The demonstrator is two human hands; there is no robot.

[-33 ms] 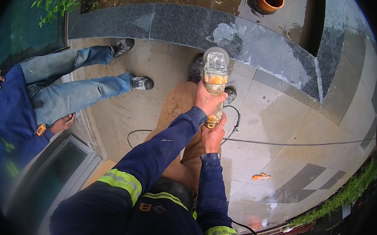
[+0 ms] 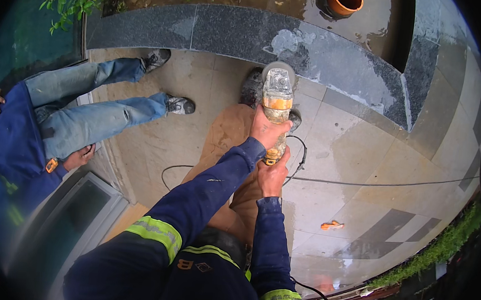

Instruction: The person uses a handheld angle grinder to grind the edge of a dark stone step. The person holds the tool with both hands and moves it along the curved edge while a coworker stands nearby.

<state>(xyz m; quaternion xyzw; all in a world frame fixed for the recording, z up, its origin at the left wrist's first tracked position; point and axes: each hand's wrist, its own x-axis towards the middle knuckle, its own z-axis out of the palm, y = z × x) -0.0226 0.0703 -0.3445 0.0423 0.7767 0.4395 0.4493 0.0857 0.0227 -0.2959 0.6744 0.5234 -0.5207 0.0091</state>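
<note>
Evidently mid-grind: left hand (image 2: 268,131) and right hand (image 2: 273,174) grip the grinder (image 2: 277,99); ahead, the kerb (image 2: 336,51) needs steady pressure.

Your one head camera looks steeply down and forward, close above the grinder (image 2: 277,99), the granite curb (image 2: 232,32) just beyond it.

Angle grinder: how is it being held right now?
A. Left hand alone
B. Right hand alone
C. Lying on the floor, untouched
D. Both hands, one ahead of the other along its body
D: the left hand grips the angle grinder at mid-body, and the right hand wraps its rear end near the cord, with the disc end pointing at the dark granite curb.
</note>
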